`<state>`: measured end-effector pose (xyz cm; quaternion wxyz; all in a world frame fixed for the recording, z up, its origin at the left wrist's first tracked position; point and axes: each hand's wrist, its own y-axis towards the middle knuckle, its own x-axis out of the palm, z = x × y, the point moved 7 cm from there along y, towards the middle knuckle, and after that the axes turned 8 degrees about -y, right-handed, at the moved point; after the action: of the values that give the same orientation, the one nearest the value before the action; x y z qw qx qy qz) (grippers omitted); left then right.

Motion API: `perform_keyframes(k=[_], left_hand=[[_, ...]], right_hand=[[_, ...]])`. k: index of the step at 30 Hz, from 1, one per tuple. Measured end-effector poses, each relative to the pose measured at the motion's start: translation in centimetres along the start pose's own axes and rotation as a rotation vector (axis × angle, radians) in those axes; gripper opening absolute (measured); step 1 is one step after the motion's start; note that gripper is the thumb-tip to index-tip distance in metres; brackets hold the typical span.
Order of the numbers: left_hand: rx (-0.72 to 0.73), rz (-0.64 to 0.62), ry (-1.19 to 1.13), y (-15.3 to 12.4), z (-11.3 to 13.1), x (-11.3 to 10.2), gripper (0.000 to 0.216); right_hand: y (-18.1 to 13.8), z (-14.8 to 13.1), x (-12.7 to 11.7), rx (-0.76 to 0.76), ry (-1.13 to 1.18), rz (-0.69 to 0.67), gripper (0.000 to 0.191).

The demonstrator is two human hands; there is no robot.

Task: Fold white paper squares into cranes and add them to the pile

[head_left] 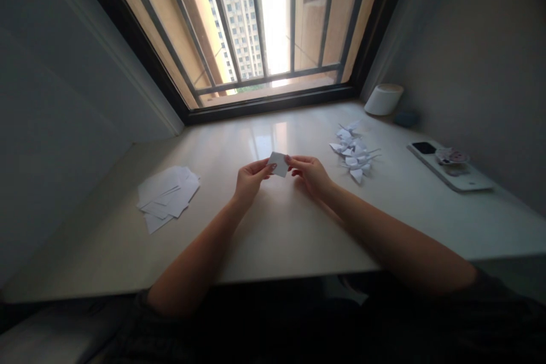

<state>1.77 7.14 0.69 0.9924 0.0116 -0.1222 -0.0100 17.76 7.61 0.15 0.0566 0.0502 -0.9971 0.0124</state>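
Between my two hands is a small folded square of white paper (279, 165), held up above the middle of the table. My left hand (251, 179) pinches its left corner between thumb and fingers. On the opposite side, my right hand (311, 173) grips the right edge with thumb and fingertips. To the left lies a loose, fanned-out pile of white paper sheets (168, 193). A cluster of several folded white paper cranes (354, 151) rests on the table to the right, beyond my right hand.
The pale glossy table (273, 239) runs up to a barred window (264, 88). A white phone (464, 179) with a round grip on its back lies at the right. Behind it stand a white cup-like object (384, 99) and a small dark object (406, 119) near the wall.
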Motion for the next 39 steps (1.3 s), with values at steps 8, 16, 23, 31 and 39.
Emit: perform_keyframes(k=[8,16,23,31,39], left_hand=[[0.0,0.034,0.009,0.1,0.0,-0.6,0.042],[0.04,0.057,-0.02,-0.2,0.3,-0.8,0.04],[0.073,-0.046,0.086,-0.6,0.6,0.2,0.032],[0.024,-0.082,0.203,-0.5,0.2,0.3,0.031],[-0.048,-0.162,0.179,-0.3,-0.6,0.8,0.038]], right_hand=[[0.1,0.0,0.2,0.001,0.1,-0.041,0.037],[-0.3,-0.8,0.7,-0.14,-0.136,-0.024,0.04],[-0.8,-1.4,0.3,-0.255,-0.37,0.122,0.042],[-1.0,-2.1,-0.2,-0.336,-0.546,0.189,0.04],[-0.2,-1.1,-0.8,-0.297,-0.524,0.194,0.034]])
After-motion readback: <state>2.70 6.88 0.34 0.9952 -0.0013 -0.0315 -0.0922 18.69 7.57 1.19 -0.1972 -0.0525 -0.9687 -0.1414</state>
